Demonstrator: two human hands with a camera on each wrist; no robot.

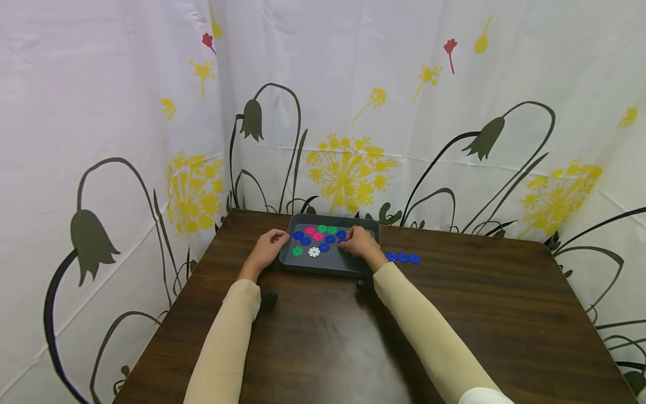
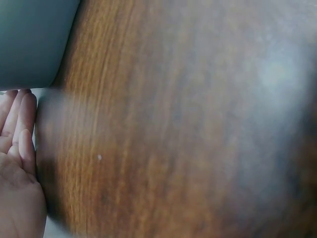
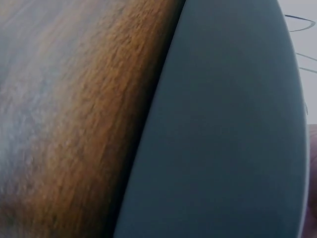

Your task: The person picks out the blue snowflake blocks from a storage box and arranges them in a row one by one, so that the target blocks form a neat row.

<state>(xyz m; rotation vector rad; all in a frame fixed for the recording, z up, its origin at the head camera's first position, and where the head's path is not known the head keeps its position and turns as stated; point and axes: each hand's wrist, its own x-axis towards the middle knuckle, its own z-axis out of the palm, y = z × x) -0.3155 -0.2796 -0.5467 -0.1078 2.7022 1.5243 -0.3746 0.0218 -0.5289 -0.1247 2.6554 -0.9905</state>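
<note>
"Where to find the left hand (image 1: 266, 250)?"

"Taking twelve as the far edge of the grey tray (image 1: 333, 262), at its nine o'clock rim, fingers loosely straight and touching its side."

"And for the right hand (image 1: 362, 243)?"

"Reaching in over three o'clock, fingers curled down to the notched blue discs (image 1: 341, 234); too small, at this distance, to tell whether pinching one."

"What else to note in there?"

"See a white disc (image 1: 314, 252) toward eight, pink discs (image 1: 317, 237) toward ten, two green discs (image 1: 332, 230) between eleven and twelve."

"And outside?"

"Look just past three for a close row of three blue discs (image 1: 402, 257), lying on the brown table (image 1: 454, 314)."
</note>
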